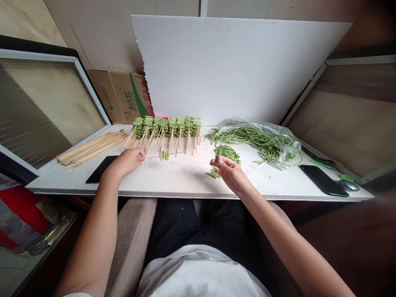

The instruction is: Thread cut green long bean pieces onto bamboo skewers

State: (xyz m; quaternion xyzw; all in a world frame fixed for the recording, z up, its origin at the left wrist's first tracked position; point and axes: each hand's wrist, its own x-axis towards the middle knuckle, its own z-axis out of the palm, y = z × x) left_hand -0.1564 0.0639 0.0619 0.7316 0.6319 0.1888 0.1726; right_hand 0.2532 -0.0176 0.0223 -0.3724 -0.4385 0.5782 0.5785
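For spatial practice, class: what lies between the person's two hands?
Head view: a thin skewer from the left hand, and a few cut green beans beside it.

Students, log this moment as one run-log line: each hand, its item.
left hand: bamboo skewer | right hand: cut long beans | beside: bagged beans

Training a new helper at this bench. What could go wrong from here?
The bare skewer in the left hand could snag the filled bean skewers just ahead and knock them out of line. Loose cut long beans below the right hand might get swept off the table edge. The phone beside the left hand could get bumped.
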